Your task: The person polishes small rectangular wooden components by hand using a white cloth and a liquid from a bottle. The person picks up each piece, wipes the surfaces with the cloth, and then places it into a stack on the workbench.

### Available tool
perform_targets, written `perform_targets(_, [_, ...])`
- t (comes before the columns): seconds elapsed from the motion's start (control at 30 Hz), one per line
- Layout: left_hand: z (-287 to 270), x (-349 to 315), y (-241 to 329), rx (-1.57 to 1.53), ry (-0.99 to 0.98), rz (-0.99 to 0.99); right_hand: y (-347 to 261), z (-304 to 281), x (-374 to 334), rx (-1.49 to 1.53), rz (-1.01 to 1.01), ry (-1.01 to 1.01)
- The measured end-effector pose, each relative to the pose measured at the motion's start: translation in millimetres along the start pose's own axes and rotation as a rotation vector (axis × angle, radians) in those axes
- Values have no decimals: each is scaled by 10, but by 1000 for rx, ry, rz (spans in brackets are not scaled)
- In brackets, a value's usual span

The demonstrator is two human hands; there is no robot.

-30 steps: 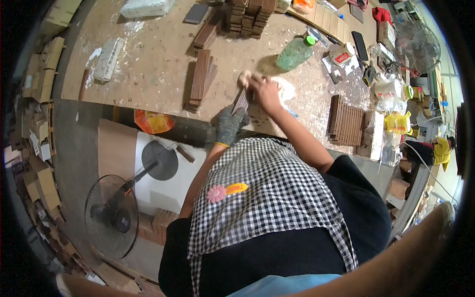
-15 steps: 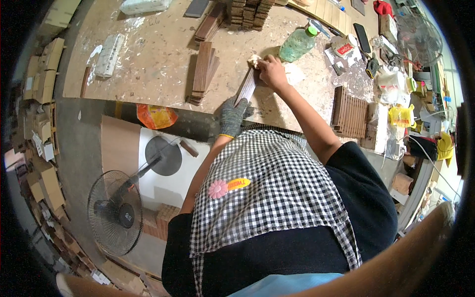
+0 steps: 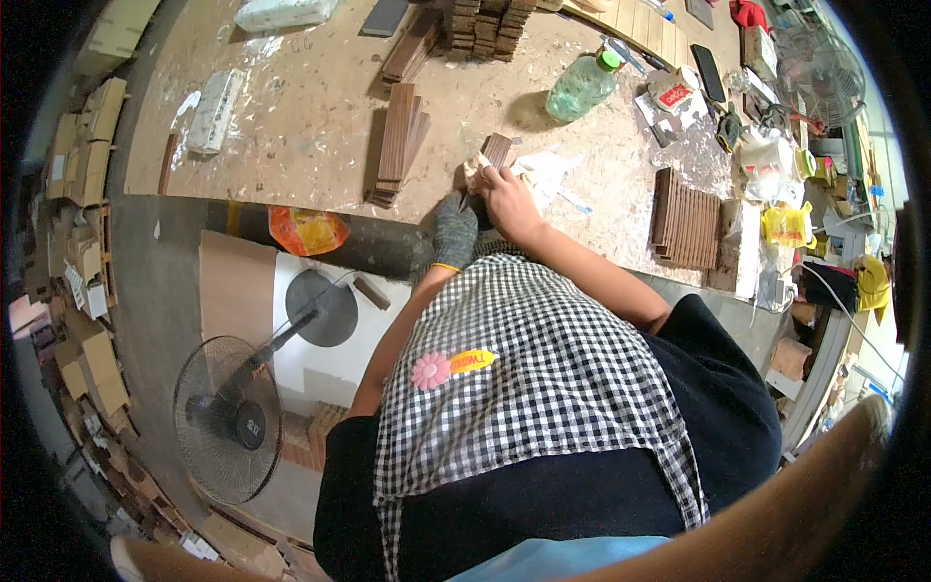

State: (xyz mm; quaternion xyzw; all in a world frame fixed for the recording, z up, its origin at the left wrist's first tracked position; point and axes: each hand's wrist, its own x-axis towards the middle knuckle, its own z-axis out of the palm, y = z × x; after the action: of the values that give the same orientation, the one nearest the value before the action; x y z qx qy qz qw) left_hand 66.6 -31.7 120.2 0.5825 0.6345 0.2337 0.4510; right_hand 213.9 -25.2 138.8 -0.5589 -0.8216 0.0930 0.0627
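Observation:
My left hand (image 3: 456,231), in a dark grey knitted glove, grips the near end of a narrow brown wooden slat (image 3: 497,147). My bare right hand (image 3: 510,201) is closed on a crumpled pale cloth (image 3: 475,171) and presses it on the slat near the gloved fingers. The slat's far end shows beyond the cloth; its middle is hidden under my right hand. Right of that hand lies a white crumpled sheet (image 3: 545,175). Farther back stands a clear green-tinted bottle (image 3: 580,89) with a green cap. A small fanned stack of brown slats (image 3: 398,141) lies to the left.
A row of brown slats (image 3: 685,219) sits near the table's right edge. More slats are piled at the back (image 3: 488,27). A wrapped white block (image 3: 215,111) lies on the left. A paper cup (image 3: 673,89) and a phone (image 3: 706,74) are at back right. A standing fan (image 3: 229,419) is below left.
My right hand has moved with the cloth along the slat, toward me and left, close to my gloved hand. The slat's far end is now uncovered. My left hand stays nearly in place.

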Motion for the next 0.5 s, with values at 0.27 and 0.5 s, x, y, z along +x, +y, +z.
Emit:
perform_targets(0.27, [-201,-122,630,-535,-120,-308,610,-48,445,60,176,73])
perform_targets(0.5, [-105,-88,551,-772,-82,-283,696,23,497,-94,94,75])
